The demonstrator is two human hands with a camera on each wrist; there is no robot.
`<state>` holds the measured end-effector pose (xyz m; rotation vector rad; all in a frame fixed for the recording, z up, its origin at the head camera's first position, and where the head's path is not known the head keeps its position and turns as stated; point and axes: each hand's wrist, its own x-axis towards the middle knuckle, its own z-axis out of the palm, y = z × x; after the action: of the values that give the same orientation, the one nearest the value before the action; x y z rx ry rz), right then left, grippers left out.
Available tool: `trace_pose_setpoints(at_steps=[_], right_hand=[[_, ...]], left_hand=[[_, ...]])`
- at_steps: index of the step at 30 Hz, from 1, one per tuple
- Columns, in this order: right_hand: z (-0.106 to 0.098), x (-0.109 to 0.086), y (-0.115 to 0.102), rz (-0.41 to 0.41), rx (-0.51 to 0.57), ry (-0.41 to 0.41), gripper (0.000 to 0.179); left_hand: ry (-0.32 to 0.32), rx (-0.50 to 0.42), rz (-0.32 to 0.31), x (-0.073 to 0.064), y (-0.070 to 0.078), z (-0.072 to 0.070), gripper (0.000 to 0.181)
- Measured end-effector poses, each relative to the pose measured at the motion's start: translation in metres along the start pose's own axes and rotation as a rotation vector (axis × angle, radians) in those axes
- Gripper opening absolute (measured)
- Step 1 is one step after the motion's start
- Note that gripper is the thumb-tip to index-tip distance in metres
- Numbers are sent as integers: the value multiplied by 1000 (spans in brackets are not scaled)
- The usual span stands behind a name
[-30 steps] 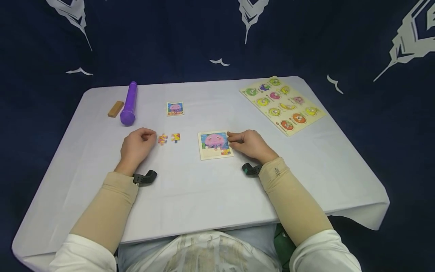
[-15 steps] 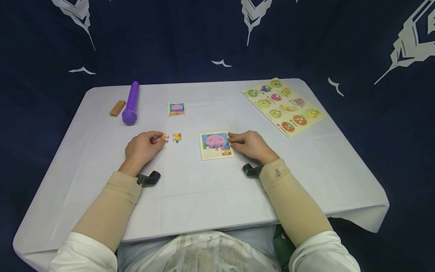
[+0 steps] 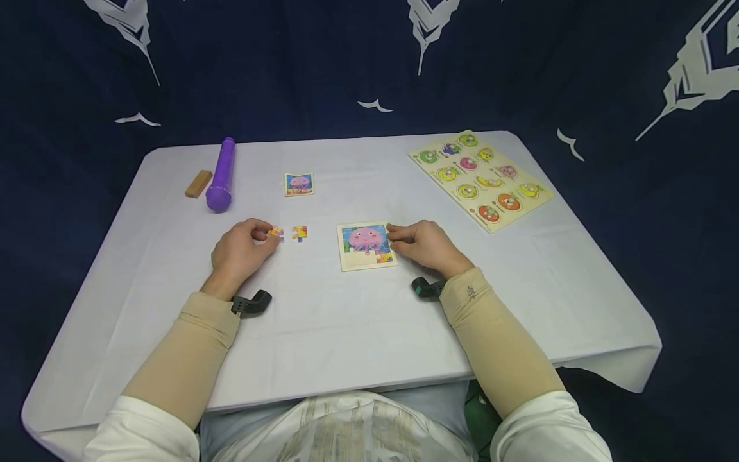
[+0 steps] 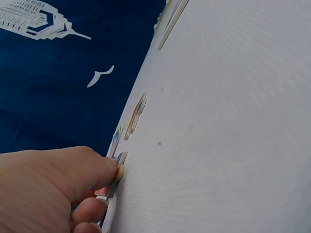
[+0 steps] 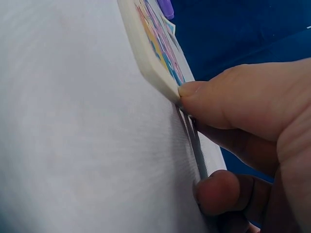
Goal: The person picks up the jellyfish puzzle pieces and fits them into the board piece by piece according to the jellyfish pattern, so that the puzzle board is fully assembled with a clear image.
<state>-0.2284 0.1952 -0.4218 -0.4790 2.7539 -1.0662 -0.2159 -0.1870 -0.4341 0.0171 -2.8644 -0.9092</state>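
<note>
My left hand (image 3: 239,255) pinches a small orange-pink jigsaw piece (image 3: 276,231) between thumb and fingers. In the left wrist view the held piece (image 4: 121,167) stands tilted close to the tabletop. Just right of it lies a second, yellow-red jigsaw piece (image 3: 299,233). The square jigsaw board (image 3: 346,262), with a pink octopus picture and a pale gap along its lower part, lies farther right. My right hand (image 3: 428,246) grips the board's right edge; in the right wrist view the thumb (image 5: 201,96) is on its corner. The other fingers are partly hidden there.
Behind the pieces lies a small octopus picture card (image 3: 299,185). A purple toy microphone (image 3: 222,176) and a wooden block (image 3: 199,183) are at the back left. A fruit puzzle board (image 3: 482,179) sits at the back right of the white-covered table (image 3: 346,333).
My left hand has moved slightly right and taken hold of the nearer jigsaw piece, which lay flat beside its fingertips before. My right hand and the octopus board have stayed in place.
</note>
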Motion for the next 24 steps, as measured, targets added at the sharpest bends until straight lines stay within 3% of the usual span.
trace_pose_setpoints(at_steps=[10, 17, 24], right_hand=[[0, 1, 1, 4, 2, 1, 26], [0, 1, 3, -7, -1, 11, 25], [0, 1, 3, -12, -12, 8, 26]], left_hand=[[15, -92, 7, 1, 1, 3, 31], [102, -227, 30, 2, 1, 3, 20], [156, -346, 36, 1, -1, 5, 27]])
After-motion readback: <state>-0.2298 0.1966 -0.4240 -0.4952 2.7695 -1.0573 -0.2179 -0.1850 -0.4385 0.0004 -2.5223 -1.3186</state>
